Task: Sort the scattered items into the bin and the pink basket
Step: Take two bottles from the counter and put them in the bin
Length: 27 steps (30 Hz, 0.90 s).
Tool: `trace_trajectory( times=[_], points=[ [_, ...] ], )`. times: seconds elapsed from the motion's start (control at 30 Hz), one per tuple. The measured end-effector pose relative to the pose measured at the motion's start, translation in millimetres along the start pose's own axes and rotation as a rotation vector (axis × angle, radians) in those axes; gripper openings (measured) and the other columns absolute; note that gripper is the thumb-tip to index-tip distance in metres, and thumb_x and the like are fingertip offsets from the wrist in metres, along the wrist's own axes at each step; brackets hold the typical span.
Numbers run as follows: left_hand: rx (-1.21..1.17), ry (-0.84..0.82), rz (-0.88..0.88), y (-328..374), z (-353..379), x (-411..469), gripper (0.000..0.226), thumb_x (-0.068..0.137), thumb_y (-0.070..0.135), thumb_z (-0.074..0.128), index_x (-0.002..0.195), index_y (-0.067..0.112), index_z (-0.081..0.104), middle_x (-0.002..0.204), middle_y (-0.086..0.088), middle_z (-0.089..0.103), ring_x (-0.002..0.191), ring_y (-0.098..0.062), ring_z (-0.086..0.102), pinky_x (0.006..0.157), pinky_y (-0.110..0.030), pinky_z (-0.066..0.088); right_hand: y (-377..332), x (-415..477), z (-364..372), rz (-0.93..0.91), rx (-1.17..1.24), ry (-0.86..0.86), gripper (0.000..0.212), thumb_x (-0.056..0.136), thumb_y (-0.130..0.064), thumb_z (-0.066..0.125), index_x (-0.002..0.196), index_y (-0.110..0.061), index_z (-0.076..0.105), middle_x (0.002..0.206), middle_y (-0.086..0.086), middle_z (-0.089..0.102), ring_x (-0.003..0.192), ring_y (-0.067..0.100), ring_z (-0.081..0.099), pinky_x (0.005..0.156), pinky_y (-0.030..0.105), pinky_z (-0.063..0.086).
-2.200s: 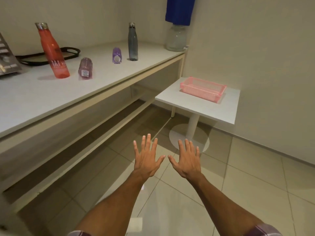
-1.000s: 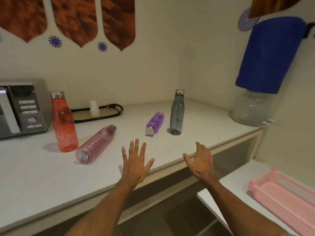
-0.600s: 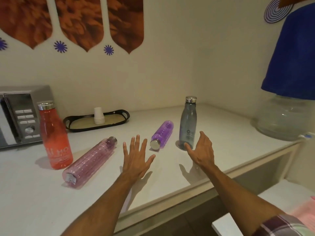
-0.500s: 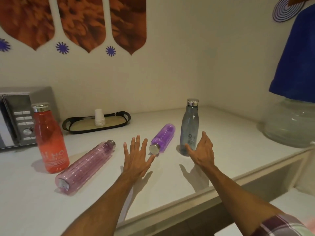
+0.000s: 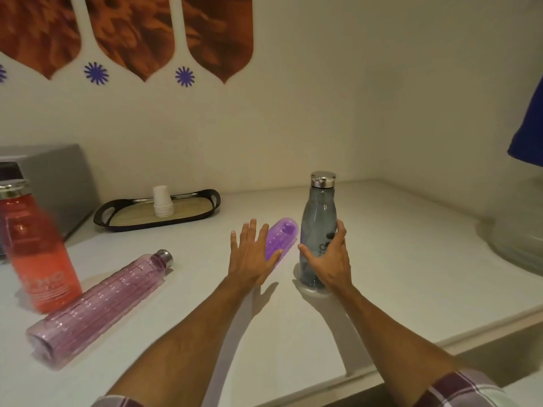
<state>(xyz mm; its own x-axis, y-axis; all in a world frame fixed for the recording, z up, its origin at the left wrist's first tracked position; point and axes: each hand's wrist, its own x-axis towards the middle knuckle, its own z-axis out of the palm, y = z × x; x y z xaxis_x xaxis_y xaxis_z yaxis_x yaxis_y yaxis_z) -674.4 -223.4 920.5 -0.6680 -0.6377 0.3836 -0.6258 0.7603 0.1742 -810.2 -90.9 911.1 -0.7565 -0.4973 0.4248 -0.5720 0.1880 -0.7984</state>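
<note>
A grey bottle (image 5: 318, 212) with a steel cap stands upright on the white counter (image 5: 396, 274). My right hand (image 5: 330, 259) wraps its lower half, thumb on the left and fingers on the right. A short purple bottle (image 5: 283, 236) lies on its side just left of it. My left hand (image 5: 252, 257) hovers flat over its near end, fingers spread, holding nothing. A long pink bottle (image 5: 100, 301) lies at the front left beside an upright red bottle (image 5: 38, 257). Neither the pink basket nor the bin is in view.
A black tray (image 5: 205, 211) holding a stack of white cups (image 5: 162, 201) sits against the back wall. A microwave (image 5: 58, 177) stands at far left. A clear water jar (image 5: 523, 236) under a blue cover (image 5: 529, 136) is at the right edge.
My view rose from the floor and basket to the counter and closed in. My right hand reached forward and closed round the grey bottle. My left hand moved over the purple bottle.
</note>
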Motion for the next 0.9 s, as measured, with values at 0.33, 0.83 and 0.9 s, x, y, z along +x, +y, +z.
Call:
trace_trajectory(
  times=[0.33,0.83,0.9],
  points=[
    [-0.062,-0.15,0.003,9,18,54,0.08,0.088,0.065,0.044,0.152,0.026,0.014,0.162,-0.003,0.008,0.149,-0.03,0.014,0.119,-0.05,0.009,11,45,10,-0.04,-0.025,0.017,0.106,0.067,-0.064,0.075,0.145,-0.035,0.01,0.142,0.001,0.041,0.119,0.024,0.053,0.098,0.037,0.046],
    [-0.198,-0.308,0.008,-2,50,105,0.082,0.083,0.043,0.07,0.148,0.023,0.023,0.142,-0.006,0.042,0.115,-0.028,0.056,0.087,-0.03,0.051,24,95,21,-0.014,-0.119,0.07,0.107,0.066,-0.065,0.074,0.145,-0.033,0.011,0.142,0.001,0.042,0.118,0.025,0.054,0.098,0.045,0.051],
    [-0.228,-0.292,0.0,-6,47,105,0.08,0.084,0.043,0.068,0.147,0.023,0.024,0.142,-0.006,0.042,0.115,-0.028,0.056,0.089,-0.032,0.051,22,97,23,-0.016,-0.136,0.062,0.107,0.067,-0.064,0.075,0.147,-0.031,0.011,0.141,0.002,0.042,0.118,0.026,0.053,0.098,0.046,0.051]
  ],
)
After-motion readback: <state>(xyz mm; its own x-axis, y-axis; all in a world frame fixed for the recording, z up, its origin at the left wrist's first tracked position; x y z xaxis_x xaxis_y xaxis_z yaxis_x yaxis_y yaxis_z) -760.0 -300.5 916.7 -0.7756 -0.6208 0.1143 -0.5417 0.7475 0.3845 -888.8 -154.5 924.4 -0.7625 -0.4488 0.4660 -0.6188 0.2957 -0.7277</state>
